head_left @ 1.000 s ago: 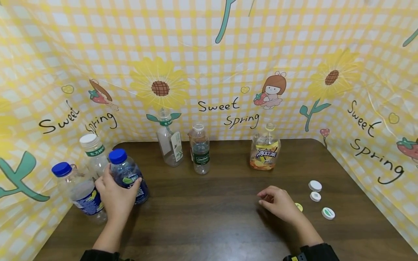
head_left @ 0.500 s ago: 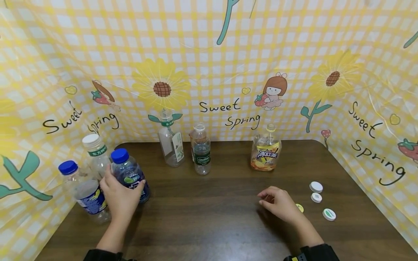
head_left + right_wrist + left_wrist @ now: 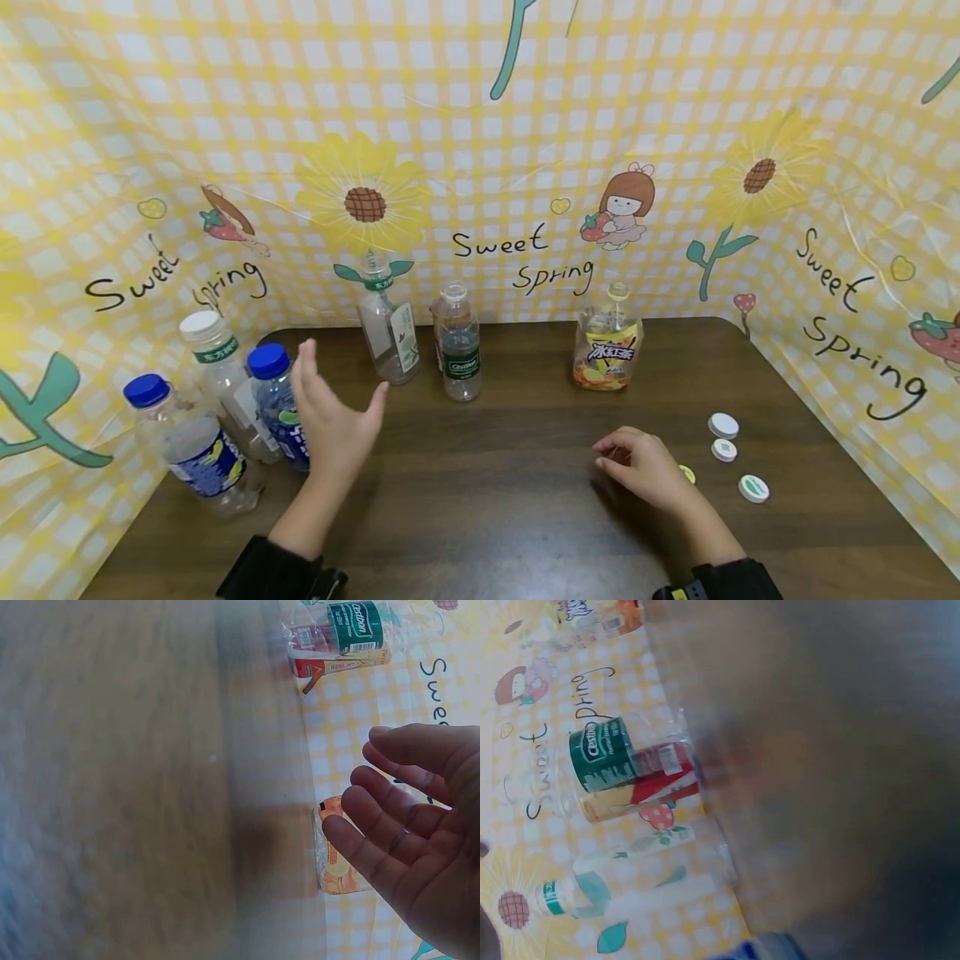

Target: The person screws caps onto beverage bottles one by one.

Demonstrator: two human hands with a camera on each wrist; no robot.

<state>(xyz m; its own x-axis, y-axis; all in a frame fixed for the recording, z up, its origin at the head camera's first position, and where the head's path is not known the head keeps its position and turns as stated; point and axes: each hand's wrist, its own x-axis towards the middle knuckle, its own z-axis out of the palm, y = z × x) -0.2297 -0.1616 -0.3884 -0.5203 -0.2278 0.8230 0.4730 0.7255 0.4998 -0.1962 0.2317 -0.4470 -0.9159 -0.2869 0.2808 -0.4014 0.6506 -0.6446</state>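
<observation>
My left hand (image 3: pixel 341 429) is off the blue-labelled bottle with a blue cap (image 3: pixel 288 429), fingers straight and thumb apart, holding nothing. It partly hides that bottle's right side. Left of it stand a clear bottle with a white cap (image 3: pixel 217 354) and another blue-capped bottle (image 3: pixel 206 462) with a lemon label. My right hand (image 3: pixel 648 471) hovers low or rests over the table, fingers loosely bent and nothing in them. A yellow cap (image 3: pixel 687 474) lies partly hidden behind its wrist. In the right wrist view the same hand (image 3: pixel 420 832) shows relaxed fingers.
Along the back stand capless bottles: a tall clear one (image 3: pixel 392 333), a green-labelled Cestbon bottle (image 3: pixel 461 358) with another bottle behind it, and an iced tea bottle (image 3: pixel 609 350). White caps (image 3: pixel 723 426) lie on the table's right. Patterned cloth (image 3: pixel 480 150) walls the back and sides.
My left hand has let go of the blue-labelled bottle, which now stands slightly further left beside the other two. The hand has moved right and opened. My right hand stays put.
</observation>
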